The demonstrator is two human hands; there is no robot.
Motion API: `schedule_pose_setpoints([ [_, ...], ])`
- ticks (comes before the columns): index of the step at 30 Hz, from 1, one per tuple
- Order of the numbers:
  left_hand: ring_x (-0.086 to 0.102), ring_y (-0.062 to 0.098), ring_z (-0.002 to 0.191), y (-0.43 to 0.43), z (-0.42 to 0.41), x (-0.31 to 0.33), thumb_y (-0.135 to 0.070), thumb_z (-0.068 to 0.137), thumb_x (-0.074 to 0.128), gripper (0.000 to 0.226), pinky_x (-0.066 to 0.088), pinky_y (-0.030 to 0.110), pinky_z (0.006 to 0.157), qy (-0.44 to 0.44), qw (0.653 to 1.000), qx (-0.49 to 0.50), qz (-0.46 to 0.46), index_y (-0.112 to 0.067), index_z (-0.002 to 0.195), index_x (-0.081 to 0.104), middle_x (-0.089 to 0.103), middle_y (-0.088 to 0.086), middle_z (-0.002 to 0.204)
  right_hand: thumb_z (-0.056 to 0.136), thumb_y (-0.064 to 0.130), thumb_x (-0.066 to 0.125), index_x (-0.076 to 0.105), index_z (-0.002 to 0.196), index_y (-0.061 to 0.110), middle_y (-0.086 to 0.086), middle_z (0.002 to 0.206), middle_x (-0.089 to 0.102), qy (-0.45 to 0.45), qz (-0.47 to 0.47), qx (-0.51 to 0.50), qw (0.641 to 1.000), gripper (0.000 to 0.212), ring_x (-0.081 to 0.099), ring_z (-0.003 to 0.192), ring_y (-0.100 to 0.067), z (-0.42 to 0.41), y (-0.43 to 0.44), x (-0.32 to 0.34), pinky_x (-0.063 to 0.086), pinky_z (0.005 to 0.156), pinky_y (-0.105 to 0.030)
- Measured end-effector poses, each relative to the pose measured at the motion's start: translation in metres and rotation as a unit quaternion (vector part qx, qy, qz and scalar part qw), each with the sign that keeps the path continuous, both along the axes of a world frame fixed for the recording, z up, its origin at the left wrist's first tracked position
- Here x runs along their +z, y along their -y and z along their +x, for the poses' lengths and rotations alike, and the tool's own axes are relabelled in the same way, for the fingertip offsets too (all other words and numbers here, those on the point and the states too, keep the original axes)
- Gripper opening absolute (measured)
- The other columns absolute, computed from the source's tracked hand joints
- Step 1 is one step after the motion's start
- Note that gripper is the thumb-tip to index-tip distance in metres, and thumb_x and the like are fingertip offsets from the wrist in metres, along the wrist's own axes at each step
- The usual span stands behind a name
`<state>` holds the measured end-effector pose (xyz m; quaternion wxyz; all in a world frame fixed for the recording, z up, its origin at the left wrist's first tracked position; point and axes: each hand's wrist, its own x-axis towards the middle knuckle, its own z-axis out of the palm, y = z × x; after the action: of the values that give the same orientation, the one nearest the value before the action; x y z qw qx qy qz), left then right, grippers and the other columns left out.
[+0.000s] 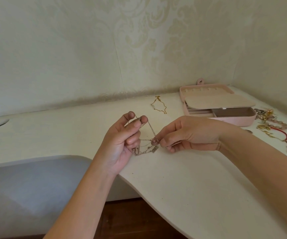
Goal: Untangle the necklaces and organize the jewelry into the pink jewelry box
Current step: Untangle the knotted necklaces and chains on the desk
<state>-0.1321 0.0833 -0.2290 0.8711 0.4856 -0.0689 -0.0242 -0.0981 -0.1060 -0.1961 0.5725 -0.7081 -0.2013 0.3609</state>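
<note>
Left hand (120, 145) hooks thin tangled rose-gold chains (145, 151); right hand (189, 135) pinches their knot. I'd tease slowly, keeping slack.

Thin tangled silver and rose-gold chain necklaces (146, 144), stretched in a loose web between left hand (120, 142) and right hand (189, 133); looped over raised left fingertips, pinched at a knot by the right. Open pink rectangular jewelry box (239, 121) at back right, lid leaning back, beige flap across the top. Slim gold chain necklace (158, 106) lying loose left of it. Heap of beaded and chain jewelry (274, 128) just right of it.
</note>
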Motion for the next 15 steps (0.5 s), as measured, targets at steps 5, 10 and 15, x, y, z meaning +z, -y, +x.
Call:
schedule_pose_setpoints([
  [5, 0.042, 0.000, 0.045, 0.003, -0.002, 0.000, 0.000, 0.068, 0.064, 0.036, 0.028, 0.012, 0.039, 0.009, 0.997, 0.025, 0.078, -0.020, 0.096, 0.052, 0.067, -0.004, 0.080, 0.080, 0.007, 0.069, 0.071, 0.081, 0.008, -0.001, 0.070, 0.061, 0.021, -0.001, -0.031, 0.999, 0.003, 0.054, 0.061, -0.008, 0.002, -0.001, -0.002, 0.051, 0.066, -0.019],
  [10, 0.049, 0.003, 0.056, 0.006, -0.002, 0.000, 0.003, 0.063, 0.070, 0.048, 0.029, 0.013, 0.042, 0.025, 0.988, 0.035, 0.149, -0.025, 0.099, 0.058, 0.066, -0.006, 0.083, 0.084, 0.000, 0.063, 0.071, 0.082, 0.008, 0.000, 0.065, 0.059, 0.060, 0.000, -0.042, 0.997, 0.012, 0.052, 0.059, -0.008, 0.003, 0.000, 0.001, 0.049, 0.065, -0.020],
  [15, 0.060, 0.001, 0.068, 0.011, -0.007, 0.005, -0.005, 0.063, 0.073, 0.071, 0.040, 0.011, 0.051, 0.034, 0.975, 0.056, 0.213, -0.041, 0.122, 0.056, 0.063, 0.003, 0.101, 0.087, 0.000, 0.059, 0.074, 0.091, 0.006, 0.001, 0.064, 0.055, 0.088, -0.015, -0.048, 0.995, 0.017, 0.048, 0.058, -0.008, 0.004, 0.004, 0.004, 0.048, 0.063, -0.019],
])
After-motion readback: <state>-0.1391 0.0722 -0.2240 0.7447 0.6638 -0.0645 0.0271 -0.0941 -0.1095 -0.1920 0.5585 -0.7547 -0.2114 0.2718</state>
